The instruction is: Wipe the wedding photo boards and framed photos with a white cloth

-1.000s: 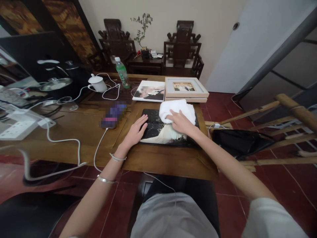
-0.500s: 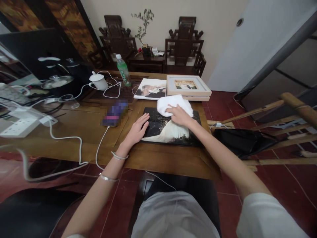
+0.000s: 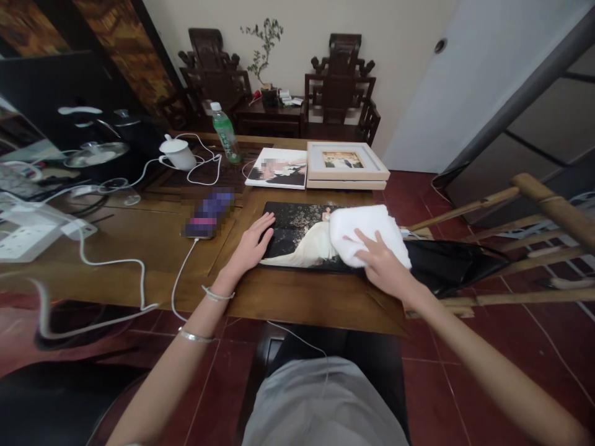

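Observation:
A dark photo panel (image 3: 290,226) showing a figure in a long white gown lies flat on the wooden table. At its left edge my left hand (image 3: 251,245) rests with the fingers stretched out, holding nothing. On the panel's right end is a folded white cloth (image 3: 365,224), which covers that end and reaches past it. My right hand (image 3: 385,266) presses on the cloth and grips it, thumb and some fingers showing on top.
Behind the panel lie a white photo print (image 3: 279,176) and stacked wooden frames (image 3: 348,170). A green bottle (image 3: 225,135), white lidded cup (image 3: 177,153), phone (image 3: 209,214) on a cable and power strip (image 3: 28,238) occupy the left. A bamboo rack (image 3: 469,214) stands right.
My right hand has moved the white cloth from the panel's top middle right and toward me, uncovering the gown figure's upper part. My left hand stays at the left edge. The view shifted slightly.

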`<state>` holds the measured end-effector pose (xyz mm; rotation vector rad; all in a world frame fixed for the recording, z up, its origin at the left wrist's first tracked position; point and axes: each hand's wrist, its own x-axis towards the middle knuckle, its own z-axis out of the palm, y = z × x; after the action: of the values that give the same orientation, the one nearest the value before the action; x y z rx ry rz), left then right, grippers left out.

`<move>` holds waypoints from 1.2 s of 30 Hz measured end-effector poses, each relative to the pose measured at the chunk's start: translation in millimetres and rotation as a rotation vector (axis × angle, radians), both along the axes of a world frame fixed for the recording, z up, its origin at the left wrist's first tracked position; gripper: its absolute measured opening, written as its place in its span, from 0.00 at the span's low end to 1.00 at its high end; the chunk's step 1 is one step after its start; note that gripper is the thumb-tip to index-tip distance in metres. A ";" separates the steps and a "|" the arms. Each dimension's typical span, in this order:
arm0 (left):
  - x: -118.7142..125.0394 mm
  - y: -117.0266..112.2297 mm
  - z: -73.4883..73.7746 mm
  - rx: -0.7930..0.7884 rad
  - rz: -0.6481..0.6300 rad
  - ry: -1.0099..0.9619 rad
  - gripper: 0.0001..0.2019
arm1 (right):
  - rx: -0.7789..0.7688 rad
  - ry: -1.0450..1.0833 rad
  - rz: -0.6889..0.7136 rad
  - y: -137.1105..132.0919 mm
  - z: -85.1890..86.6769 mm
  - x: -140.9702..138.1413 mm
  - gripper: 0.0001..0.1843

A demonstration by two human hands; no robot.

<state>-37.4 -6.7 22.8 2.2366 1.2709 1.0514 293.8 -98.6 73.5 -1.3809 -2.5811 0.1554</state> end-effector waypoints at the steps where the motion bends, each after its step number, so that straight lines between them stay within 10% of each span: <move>1: 0.0 0.1 0.1 0.001 -0.001 0.001 0.24 | -0.014 -0.003 0.030 -15.6 0.9 -2.2 0.28; 7: -0.3 0.6 0.9 0.002 0.002 0.002 0.24 | -0.109 0.008 0.188 -49.7 12.4 -0.7 0.25; 24: -2.9 0.5 0.2 0.010 -0.013 0.017 0.22 | 0.040 0.089 -0.073 107.8 0.3 15.6 0.27; 36: -4.0 1.8 -3.3 0.031 -0.004 0.020 0.21 | 0.050 0.053 0.126 -42.7 -3.9 -1.2 0.26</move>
<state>-41.4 -4.9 19.6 2.2769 1.2654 1.0571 292.6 -141.4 69.6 -1.1812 -2.6101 0.1439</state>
